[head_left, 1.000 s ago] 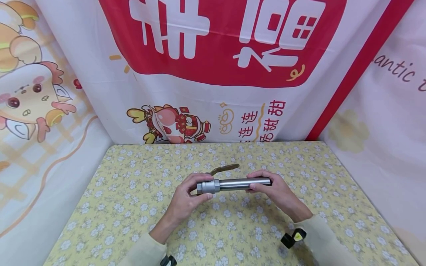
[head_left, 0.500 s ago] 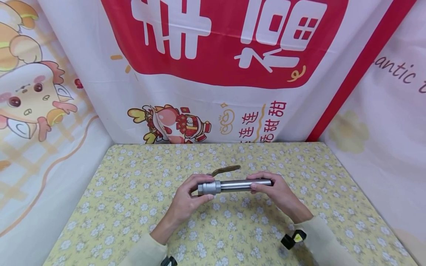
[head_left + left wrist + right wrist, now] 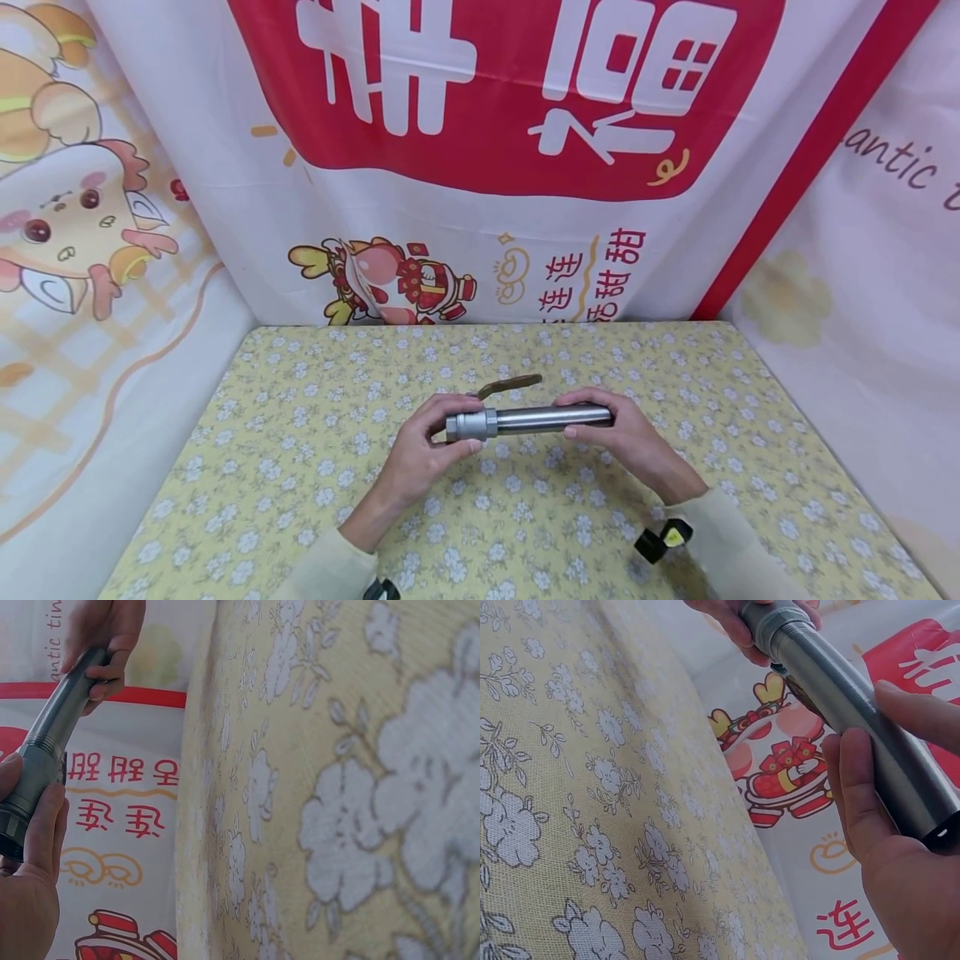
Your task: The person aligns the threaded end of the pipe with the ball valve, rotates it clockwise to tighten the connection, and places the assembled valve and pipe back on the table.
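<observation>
Above the tabletop, I hold the steel pipe with its long axis from left to right, my left hand gripping the ball valve at its left end, my right hand pinching near its right end.

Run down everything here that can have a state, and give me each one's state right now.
Left hand: gripping the valve
Right hand: holding the pipe toward its free end
Valve: in line with the pipe
Pipe: meeting the valve, ridges showing at the joint
Lever: pointing roughly along the pipe
Cloth: spread flat
Banner: hanging, slightly creased
</observation>
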`<state>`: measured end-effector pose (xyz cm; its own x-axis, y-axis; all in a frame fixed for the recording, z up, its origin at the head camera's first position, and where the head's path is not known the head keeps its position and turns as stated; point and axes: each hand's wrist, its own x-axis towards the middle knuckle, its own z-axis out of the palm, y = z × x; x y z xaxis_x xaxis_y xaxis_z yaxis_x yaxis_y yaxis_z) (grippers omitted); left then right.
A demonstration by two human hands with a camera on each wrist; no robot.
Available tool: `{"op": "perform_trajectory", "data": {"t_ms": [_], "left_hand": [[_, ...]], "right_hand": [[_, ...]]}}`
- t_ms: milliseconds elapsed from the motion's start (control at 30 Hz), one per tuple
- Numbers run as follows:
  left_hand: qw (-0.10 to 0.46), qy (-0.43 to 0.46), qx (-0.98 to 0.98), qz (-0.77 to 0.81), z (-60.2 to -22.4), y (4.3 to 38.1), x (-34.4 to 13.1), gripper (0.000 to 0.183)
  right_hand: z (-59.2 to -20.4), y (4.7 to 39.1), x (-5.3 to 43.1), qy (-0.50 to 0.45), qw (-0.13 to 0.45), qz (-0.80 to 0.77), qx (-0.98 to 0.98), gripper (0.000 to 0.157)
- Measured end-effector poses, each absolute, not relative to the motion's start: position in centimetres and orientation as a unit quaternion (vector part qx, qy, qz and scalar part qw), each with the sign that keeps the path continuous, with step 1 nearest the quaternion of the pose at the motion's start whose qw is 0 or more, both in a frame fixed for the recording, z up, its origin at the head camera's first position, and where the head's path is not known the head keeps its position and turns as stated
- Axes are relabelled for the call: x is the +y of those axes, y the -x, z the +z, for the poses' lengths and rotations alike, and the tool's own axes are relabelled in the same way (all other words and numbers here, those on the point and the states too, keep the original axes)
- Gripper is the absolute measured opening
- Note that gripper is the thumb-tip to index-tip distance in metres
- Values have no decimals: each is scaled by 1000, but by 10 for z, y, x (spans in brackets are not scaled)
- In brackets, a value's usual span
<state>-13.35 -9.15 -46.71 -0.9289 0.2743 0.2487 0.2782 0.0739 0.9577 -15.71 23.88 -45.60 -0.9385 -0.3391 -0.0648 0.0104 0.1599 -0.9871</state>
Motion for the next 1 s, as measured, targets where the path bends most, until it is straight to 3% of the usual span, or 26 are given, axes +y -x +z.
{"op": "perform_trajectory", "data": {"t_ms": [1000], "left_hand": [[7,198,-730,-654,-466,133,-92,46]], "right_hand": [[-454,156,240,111,159,-628,754,46]]}}
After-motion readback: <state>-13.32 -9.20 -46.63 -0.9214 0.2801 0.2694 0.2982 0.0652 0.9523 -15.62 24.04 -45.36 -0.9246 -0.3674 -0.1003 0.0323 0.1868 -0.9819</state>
